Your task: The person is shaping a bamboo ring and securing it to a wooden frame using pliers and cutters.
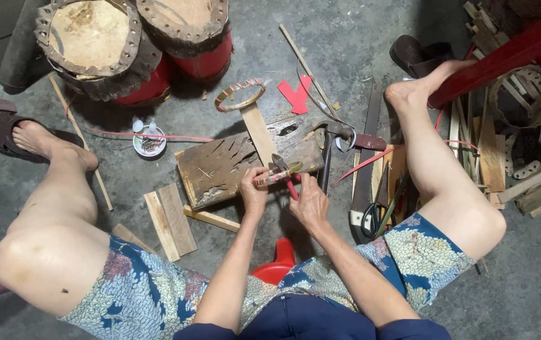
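Left hand (253, 192) shut on a small wrapped stick (272, 178), right hand (308, 201) squeezing red-handled pliers (285, 173) on it, just over the near edge of the scarred wooden board (220, 167). Best done slow: hold tight, bite straight, keep thumbs back. Farther off on the floor, hammer (328, 151), striped ring (239, 94), two drums (94, 44).

red stool (277, 267): mostly hidden by arms | pliers (281, 167): handles apparently buried in right hand (310, 203)
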